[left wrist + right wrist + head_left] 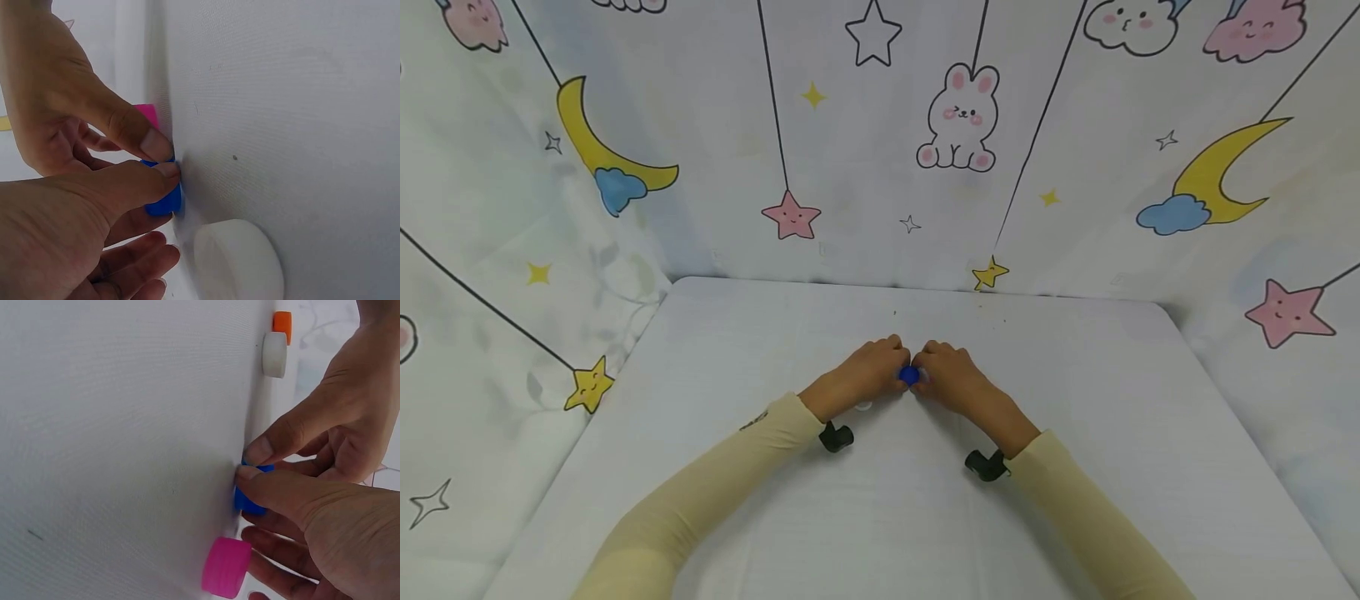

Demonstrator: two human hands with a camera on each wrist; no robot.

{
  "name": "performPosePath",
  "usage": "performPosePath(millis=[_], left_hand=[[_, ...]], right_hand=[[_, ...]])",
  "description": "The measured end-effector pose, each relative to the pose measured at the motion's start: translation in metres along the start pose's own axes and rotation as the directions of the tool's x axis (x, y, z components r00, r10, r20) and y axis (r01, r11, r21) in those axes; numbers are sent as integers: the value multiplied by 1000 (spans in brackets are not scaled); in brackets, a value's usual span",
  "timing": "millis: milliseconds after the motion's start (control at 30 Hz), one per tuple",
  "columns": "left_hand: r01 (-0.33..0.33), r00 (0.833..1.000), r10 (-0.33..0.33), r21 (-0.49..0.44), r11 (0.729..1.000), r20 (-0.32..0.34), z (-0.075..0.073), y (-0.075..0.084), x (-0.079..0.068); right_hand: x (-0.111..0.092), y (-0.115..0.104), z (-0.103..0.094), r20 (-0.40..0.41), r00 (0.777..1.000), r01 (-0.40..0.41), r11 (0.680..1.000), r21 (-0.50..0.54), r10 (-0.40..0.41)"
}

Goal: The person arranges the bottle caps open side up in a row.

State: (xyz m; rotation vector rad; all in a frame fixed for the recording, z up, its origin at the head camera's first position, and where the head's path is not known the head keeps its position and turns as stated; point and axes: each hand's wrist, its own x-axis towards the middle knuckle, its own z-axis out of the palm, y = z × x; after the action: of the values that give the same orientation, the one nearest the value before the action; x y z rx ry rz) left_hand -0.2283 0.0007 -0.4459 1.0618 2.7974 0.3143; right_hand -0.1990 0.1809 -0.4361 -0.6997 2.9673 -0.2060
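Both hands meet at a small blue cap-like piece [909, 376] on the white table. My left hand [872, 372] pinches it from the left, between thumb and fingers. From the other side, the thumb and fingers of my right hand [953, 377] pinch it too. The thumbtips nearly meet over the blue piece [164, 205] in the left wrist view, covering part of it. A pink round piece [226, 567] stands close by the right hand's lower fingers. Near the left hand lies a white round cap [250, 259], mostly hidden in the head view.
An orange piece [282, 326] sits beyond the white cap in the right wrist view. The white tabletop [880, 517] runs back to a printed cloth backdrop [865, 150] with moons, stars and a rabbit. Dark wrist cameras [987, 465] hang under both sleeves.
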Motion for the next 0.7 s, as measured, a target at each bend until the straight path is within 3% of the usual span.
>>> performPosePath(millis=[700], left_hand=[[-17, 1000, 17, 20, 1000, -6, 3, -4, 0]], right_hand=[[2, 1, 1, 16, 1000, -4, 999, 33, 3]])
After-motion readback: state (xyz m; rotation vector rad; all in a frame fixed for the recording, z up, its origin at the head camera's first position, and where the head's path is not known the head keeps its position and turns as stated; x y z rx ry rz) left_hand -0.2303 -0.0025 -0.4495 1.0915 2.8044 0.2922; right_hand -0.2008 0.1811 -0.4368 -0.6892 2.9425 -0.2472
